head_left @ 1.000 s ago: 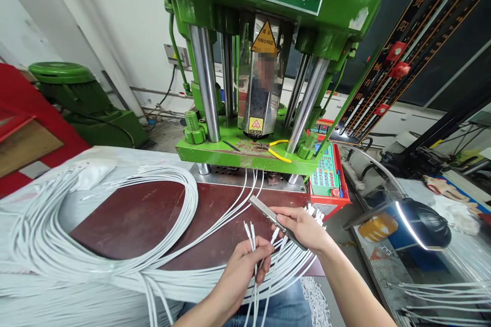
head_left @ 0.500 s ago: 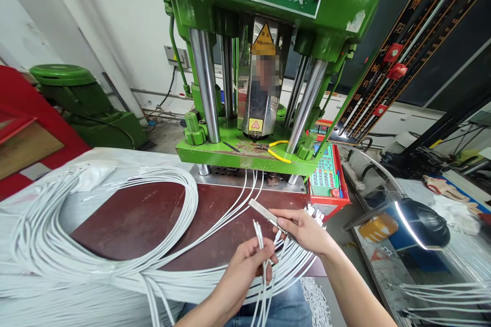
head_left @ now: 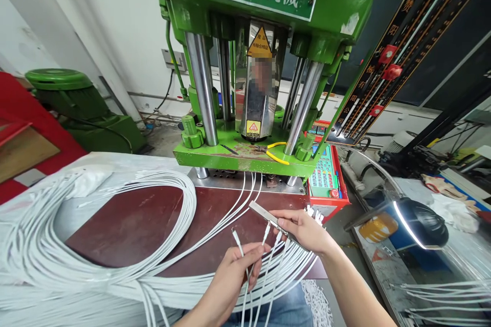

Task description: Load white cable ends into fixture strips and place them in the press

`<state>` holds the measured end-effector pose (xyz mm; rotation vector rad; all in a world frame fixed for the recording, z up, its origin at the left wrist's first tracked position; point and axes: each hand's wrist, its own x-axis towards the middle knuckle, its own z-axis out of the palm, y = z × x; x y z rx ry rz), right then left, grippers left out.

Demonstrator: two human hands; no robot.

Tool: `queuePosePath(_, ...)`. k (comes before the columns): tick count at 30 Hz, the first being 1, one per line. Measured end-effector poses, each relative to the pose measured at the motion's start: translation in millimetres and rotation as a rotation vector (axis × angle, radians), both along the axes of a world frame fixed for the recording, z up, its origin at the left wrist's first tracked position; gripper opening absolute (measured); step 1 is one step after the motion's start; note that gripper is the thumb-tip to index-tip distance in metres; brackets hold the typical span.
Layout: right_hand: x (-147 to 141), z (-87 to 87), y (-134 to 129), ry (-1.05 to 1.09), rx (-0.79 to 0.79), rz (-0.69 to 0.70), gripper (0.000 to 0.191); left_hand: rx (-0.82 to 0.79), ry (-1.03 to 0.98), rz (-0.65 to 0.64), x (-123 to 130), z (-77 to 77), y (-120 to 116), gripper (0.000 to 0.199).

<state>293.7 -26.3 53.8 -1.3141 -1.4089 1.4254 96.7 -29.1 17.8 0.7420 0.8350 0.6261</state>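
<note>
My right hand (head_left: 305,230) grips a flat metal bar (head_left: 261,211) between thumb and fingers, its far end pointing up and left. Along the bar's lower edge, several white cables (head_left: 274,250) have their molded ends at or against it; whether each is seated I cannot tell. My left hand (head_left: 240,273) is closed on white cables just below and left of the bar. One loose cable end (head_left: 236,236) pokes up above its fingers, while another cable end (head_left: 267,230) from that hand reaches the bar.
A green press (head_left: 245,160) stands ahead, with yellow-handled pliers (head_left: 276,156) lying on its plate. Several cables run under it. A large white cable coil (head_left: 187,214) covers the left of the brown board (head_left: 134,219). Right are a control panel (head_left: 322,171) and a lamp (head_left: 422,225).
My left hand has shifted slightly left and down. The cable ends it held bunched together are now spread apart, one reaching the bar. My right hand stays almost still with the bar.
</note>
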Motion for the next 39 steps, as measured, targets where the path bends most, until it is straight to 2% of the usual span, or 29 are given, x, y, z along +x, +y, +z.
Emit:
queuePosePath(8, -2.2, 2.1, -2.0, -0.005, 0.005, 0.017, 0.040, 0.037, 0.018, 0.004, 1.6, 2.6, 0.9, 0.029)
queuePosePath(15, -3.1, 5.8, -2.9, -0.121, 0.065, 0.008, 0.038, 0.049, 0.024, 0.020, 4.0, 9.1, 2.9, 0.026)
queuePosePath(18, 1.2, 6.7, -4.1, -0.080, 0.051, 0.034, 0.039, 0.045, -0.040, 0.019, 4.7, 12.3, 0.6, 0.027)
queuePosePath(21, 7.5, 5.6, -4.8, -0.029, 0.032, 0.034, 0.039, 0.041, -0.106, 0.071, 3.6, 10.2, -1.3, 0.027)
queuePosePath(23, 11.2, 4.3, -4.9, -0.030, 0.035, 0.018, 0.040, 0.074, -0.084, 0.090, 1.5, 6.2, -0.8, 0.030)
queuePosePath(27, 13.6, 2.5, -4.7, -0.013, 0.023, 0.010, 0.041, 0.125, -0.002, 0.043, -4.1, 0.3, 2.9, 0.034)
queuePosePath(34, 3.9, 7.1, -4.8, 0.045, -0.030, -0.005, 0.047, 0.123, 0.043, -0.002, -7.3, 7.3, 3.3, 0.031)
queuePosePath(39, 3.7, 7.4, -5.8, 0.024, -0.025, 0.014, 0.049, 0.151, 0.052, 0.021, -7.3, 4.5, 4.5, 0.027)
